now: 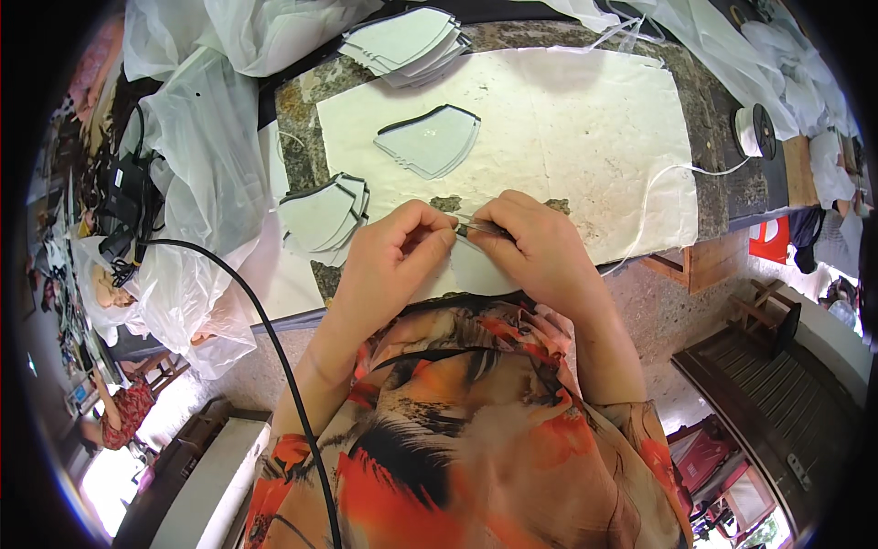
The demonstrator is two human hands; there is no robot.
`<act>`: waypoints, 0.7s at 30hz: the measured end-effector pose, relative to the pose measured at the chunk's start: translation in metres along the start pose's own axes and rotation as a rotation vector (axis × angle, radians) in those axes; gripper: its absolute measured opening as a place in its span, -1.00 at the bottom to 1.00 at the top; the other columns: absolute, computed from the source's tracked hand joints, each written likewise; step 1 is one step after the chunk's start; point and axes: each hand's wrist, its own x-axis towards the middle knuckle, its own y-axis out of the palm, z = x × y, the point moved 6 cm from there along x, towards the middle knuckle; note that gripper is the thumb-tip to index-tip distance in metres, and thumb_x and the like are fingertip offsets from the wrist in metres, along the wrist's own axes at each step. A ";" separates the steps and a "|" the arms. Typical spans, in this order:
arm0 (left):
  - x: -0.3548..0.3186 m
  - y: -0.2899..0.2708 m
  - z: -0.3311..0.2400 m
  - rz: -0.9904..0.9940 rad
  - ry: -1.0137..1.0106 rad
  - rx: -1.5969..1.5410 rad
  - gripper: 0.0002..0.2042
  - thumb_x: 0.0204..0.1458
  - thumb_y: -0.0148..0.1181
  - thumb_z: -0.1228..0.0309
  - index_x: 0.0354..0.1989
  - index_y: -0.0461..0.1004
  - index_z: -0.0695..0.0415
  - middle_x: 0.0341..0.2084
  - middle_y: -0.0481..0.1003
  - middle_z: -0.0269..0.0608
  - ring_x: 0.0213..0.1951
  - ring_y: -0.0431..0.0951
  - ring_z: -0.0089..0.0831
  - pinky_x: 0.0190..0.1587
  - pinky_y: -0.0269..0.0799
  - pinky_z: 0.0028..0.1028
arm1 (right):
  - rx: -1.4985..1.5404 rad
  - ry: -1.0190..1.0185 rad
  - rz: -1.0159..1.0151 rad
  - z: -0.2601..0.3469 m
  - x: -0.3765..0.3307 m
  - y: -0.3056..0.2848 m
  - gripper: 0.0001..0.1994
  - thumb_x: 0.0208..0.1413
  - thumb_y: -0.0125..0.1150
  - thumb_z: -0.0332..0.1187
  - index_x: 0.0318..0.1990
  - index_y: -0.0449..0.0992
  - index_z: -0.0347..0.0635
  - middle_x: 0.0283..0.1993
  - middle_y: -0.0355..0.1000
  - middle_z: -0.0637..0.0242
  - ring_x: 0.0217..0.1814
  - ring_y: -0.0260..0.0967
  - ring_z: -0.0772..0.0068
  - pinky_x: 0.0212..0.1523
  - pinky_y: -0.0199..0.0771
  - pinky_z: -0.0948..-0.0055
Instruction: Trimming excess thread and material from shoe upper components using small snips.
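Observation:
Close together over the near edge of the board, both my hands work at a pale grey fabric piece. My left hand is closed, thumb against forefinger, on a small dark bit at the piece's far end. In my right hand is a slim metal tool, its tip pointing at the left fingertips; whether it is tweezers or snips I cannot tell. Beyond my hands lie a few similar dark-edged panels. To the left of my left hand, more panels overlap in a fanned pile.
A white sheet covers the worn board. At the far edge sits a taller panel stack. Right stands a spool trailing white cord. Plastic bags crowd the left. A black cable crosses my left forearm.

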 end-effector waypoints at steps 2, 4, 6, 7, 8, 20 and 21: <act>0.002 0.001 0.002 0.006 -0.009 -0.001 -0.84 0.19 0.28 0.43 -0.17 0.56 0.27 -0.44 0.59 -0.28 -0.39 0.52 -0.61 -0.29 0.45 -0.56 | -0.010 0.000 0.010 0.000 0.000 0.000 -0.82 0.22 0.24 -0.28 -0.17 0.56 -0.19 -0.22 0.48 0.12 -0.15 0.48 -0.07 -0.15 0.46 0.10; 0.004 0.002 0.006 0.009 -0.017 -0.064 -0.84 0.19 0.29 0.43 -0.17 0.56 0.27 -0.44 0.59 -0.34 -0.39 0.50 -0.67 -0.30 0.44 -0.58 | -0.020 0.000 0.019 0.000 0.000 0.001 -0.82 0.22 0.24 -0.28 -0.16 0.56 -0.19 -0.21 0.48 0.12 -0.15 0.48 -0.07 -0.15 0.46 0.10; 0.005 0.002 0.013 0.013 -0.029 -0.107 -0.85 0.19 0.30 0.43 -0.19 0.56 0.27 -0.44 0.59 -0.37 -0.40 0.48 -0.69 -0.30 0.42 -0.61 | -0.008 0.009 0.019 0.000 -0.001 0.001 -0.82 0.22 0.24 -0.28 -0.16 0.56 -0.19 -0.21 0.48 0.12 -0.14 0.47 -0.08 -0.14 0.46 0.10; 0.005 0.002 0.015 0.016 -0.041 -0.151 -0.86 0.18 0.31 0.44 -0.20 0.56 0.26 -0.44 0.59 -0.39 -0.41 0.47 -0.72 -0.31 0.41 -0.63 | -0.008 0.009 0.019 0.000 -0.001 0.001 -0.82 0.22 0.24 -0.28 -0.16 0.56 -0.19 -0.21 0.48 0.12 -0.14 0.47 -0.08 -0.14 0.46 0.10; 0.004 0.002 0.015 0.017 -0.041 -0.151 -0.86 0.18 0.31 0.44 -0.20 0.56 0.26 -0.44 0.59 -0.39 -0.41 0.47 -0.72 -0.31 0.41 -0.63 | -0.004 0.002 0.017 0.000 0.000 0.001 -0.82 0.22 0.24 -0.28 -0.16 0.56 -0.19 -0.21 0.48 0.12 -0.14 0.47 -0.08 -0.14 0.46 0.10; 0.006 0.005 0.023 0.029 -0.095 -0.182 -0.92 0.22 0.27 0.52 -0.24 0.50 0.24 -0.41 0.58 -0.35 -0.36 0.55 -0.66 -0.26 0.45 -0.64 | -0.020 0.001 0.022 0.001 -0.001 0.001 -0.81 0.22 0.24 -0.28 -0.15 0.56 -0.20 -0.20 0.48 0.12 -0.12 0.48 -0.08 -0.13 0.46 0.10; 0.006 0.005 0.024 0.013 -0.094 -0.220 -0.91 0.19 0.29 0.51 -0.24 0.52 0.25 -0.44 0.56 -0.40 -0.39 0.51 -0.71 -0.30 0.42 -0.66 | -0.022 0.000 0.024 0.001 -0.001 0.001 -0.81 0.22 0.24 -0.28 -0.15 0.56 -0.20 -0.20 0.49 0.12 -0.12 0.48 -0.08 -0.13 0.46 0.10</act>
